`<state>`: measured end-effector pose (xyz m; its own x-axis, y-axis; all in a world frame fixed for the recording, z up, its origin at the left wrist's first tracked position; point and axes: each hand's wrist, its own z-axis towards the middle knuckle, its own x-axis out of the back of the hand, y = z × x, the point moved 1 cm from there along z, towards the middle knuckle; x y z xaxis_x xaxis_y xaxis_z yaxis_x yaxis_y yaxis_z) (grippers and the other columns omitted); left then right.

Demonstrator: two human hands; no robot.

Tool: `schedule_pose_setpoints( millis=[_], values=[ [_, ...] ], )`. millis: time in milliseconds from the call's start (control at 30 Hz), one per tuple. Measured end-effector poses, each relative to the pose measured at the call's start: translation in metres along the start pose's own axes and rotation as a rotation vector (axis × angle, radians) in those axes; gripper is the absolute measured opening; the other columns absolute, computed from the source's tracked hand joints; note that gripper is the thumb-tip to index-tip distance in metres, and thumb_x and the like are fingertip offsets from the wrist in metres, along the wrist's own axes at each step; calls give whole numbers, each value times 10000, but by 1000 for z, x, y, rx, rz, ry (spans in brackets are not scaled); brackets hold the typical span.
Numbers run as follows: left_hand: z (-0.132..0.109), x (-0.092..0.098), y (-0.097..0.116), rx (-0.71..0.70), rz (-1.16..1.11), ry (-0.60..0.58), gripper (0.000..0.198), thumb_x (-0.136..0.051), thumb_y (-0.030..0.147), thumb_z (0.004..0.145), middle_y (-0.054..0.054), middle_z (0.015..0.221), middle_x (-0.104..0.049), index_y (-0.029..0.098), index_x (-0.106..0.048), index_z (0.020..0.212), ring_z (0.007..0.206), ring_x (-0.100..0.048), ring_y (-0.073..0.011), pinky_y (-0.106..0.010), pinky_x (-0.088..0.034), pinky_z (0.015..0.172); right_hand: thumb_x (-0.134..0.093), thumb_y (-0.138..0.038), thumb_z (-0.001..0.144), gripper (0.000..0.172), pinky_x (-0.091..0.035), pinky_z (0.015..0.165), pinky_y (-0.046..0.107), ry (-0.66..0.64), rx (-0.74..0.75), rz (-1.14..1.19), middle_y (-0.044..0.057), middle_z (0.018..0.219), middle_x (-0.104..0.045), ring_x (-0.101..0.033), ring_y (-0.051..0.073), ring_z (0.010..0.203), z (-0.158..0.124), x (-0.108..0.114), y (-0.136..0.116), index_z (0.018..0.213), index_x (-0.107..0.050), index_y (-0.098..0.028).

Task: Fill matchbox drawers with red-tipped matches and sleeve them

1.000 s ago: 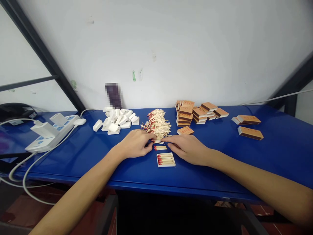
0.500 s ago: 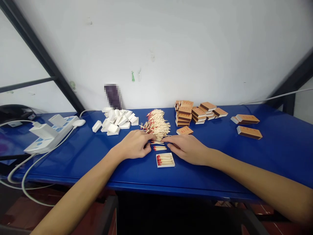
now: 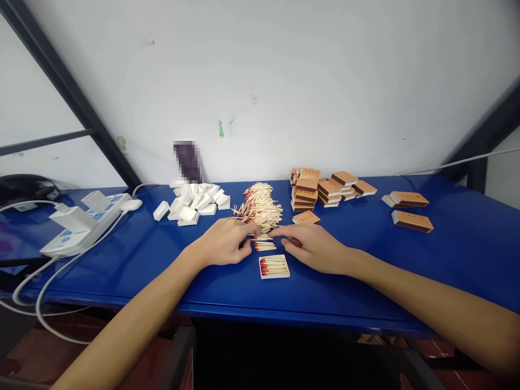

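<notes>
A heap of red-tipped matches [image 3: 263, 203] lies mid-table, heads mostly toward the left. My left hand [image 3: 226, 239] rests at its near left edge, index finger stretched onto the match heads and thumb apart. From the other side, my right hand [image 3: 316, 248] points its index finger at the stick ends, its thumb lower down. Neither hand grips anything. Between the hands is a short row of loose matches [image 3: 265, 246]. Just in front stands a white matchbox tray [image 3: 281, 277] with matches lying in it side by side, heads left.
White matchbox trays [image 3: 195, 201] are piled at the left, near a power strip [image 3: 87, 225] with cables. Brown matchboxes [image 3: 306, 184] are stacked at the back right, with a few more matchboxes [image 3: 412, 221] farther right. A wall [image 3: 260, 108] borders the table's back.
My right fingers have shifted slightly, the thumb a little farther from the loose row. The loose matches between my hands are slightly rearranged. My left hand has hardly moved.
</notes>
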<state>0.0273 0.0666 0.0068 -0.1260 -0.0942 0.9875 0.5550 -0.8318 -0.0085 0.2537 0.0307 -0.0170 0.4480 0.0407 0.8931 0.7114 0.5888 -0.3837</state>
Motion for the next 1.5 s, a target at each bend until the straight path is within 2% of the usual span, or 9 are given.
schedule_pose_setpoints(
  millis=[267,467,967,1133,1333,1500],
  values=[
    [1,-2,-2,-15,24,-6,225,-463,162,798,5,668,-602,199,-619,956,603,-549,-159,-276,-346,591,-424,-144,923,408,-462,787,324,-6,88,5,20,1129,-734,-670,208,942,-1,-2,2,1223,-675,-259],
    [1,-2,-3,9,34,12,196,-466,166,799,16,625,-574,198,-608,930,590,-537,-156,-274,-352,603,-427,-153,925,425,-441,685,297,-2,28,-24,19,971,-757,-663,199,819,-1,-1,0,1275,-642,-263],
    [1,-1,-2,8,1,-2,190,-471,169,821,12,652,-599,199,-620,934,616,-557,-156,-270,-344,594,-395,-179,953,419,-446,719,309,-41,80,-53,40,1095,-736,-656,207,879,-1,-1,1,1286,-636,-258],
    [1,-1,-2,6,-8,-4,170,-482,179,836,13,660,-604,198,-620,933,617,-561,-151,-267,-336,590,-391,-188,964,400,-449,709,301,-58,107,-39,43,1019,-740,-665,198,855,-1,1,-1,1254,-658,-259],
    [1,-2,-3,1,-2,-9,163,-481,194,852,14,659,-598,203,-621,935,611,-552,-149,-264,-327,583,-395,-186,968,381,-473,785,320,-43,111,-3,31,1149,-726,-674,208,972,-1,0,0,1231,-665,-241],
    [2,-2,-3,4,-1,-19,180,-464,191,862,1,699,-625,204,-624,943,632,-571,-157,-268,-348,596,-408,-177,960,388,-484,768,321,-33,102,-21,27,1150,-731,-682,209,954,-1,-1,0,1243,-664,-250]
  ],
)
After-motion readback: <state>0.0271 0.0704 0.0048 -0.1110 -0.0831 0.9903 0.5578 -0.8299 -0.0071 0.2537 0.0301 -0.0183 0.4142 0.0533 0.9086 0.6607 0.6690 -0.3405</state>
